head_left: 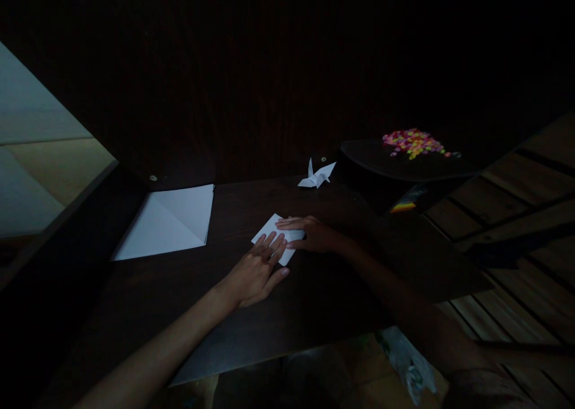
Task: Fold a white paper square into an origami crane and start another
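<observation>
A small folded sheet of white paper point(271, 225) lies on the dark tabletop in front of me, turned like a diamond. My left hand point(258, 271) rests over its near left part, fingers stretched out and lying flat on it. From the right, my right hand point(309, 232) lies across the paper's right side with its fingers extended; some of its fingers and the fold beneath are hidden. Behind the hands, near the back panel, stands a folded white paper crane point(317, 176).
A stack of larger white paper point(179, 217) with diagonal creases lies on the left of the tabletop point(179, 295). At the right, a rounded dark shelf point(368, 157) bears a heap of colourful small pieces point(415, 144). A plastic bag point(411, 361) is below the front edge.
</observation>
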`<state>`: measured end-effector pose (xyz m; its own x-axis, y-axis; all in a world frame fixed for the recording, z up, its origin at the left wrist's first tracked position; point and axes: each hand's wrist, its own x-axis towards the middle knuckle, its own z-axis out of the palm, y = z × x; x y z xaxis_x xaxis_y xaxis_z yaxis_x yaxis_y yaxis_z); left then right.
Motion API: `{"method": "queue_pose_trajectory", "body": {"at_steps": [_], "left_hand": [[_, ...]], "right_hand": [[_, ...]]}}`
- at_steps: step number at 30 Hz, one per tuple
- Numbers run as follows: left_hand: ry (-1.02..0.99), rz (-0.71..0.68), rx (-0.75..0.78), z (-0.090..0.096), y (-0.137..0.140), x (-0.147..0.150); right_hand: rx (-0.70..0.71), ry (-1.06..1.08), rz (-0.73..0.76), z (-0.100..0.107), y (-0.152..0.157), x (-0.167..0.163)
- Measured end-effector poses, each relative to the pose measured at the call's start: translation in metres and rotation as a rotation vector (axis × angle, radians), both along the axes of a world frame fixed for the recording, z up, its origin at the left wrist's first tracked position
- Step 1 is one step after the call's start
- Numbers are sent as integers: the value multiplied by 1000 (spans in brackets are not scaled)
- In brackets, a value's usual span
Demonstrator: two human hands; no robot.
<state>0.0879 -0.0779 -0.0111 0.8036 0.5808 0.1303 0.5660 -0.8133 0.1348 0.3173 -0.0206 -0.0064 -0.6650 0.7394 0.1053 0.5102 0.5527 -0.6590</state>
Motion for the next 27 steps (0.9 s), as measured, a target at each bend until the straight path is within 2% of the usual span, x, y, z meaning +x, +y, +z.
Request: {"method": "queue_pose_trajectory", "body": {"at_steps": [10, 22, 27], "left_hand": [[-92, 171, 92, -8, -5, 7], [-69, 170, 64, -9, -3, 4], [-66, 156, 57, -8, -4, 3]], "right_hand": [[44, 0, 48, 1, -3, -5], [106, 16, 33, -6, -5, -4], [126, -44, 29, -10, -7, -4]]}}
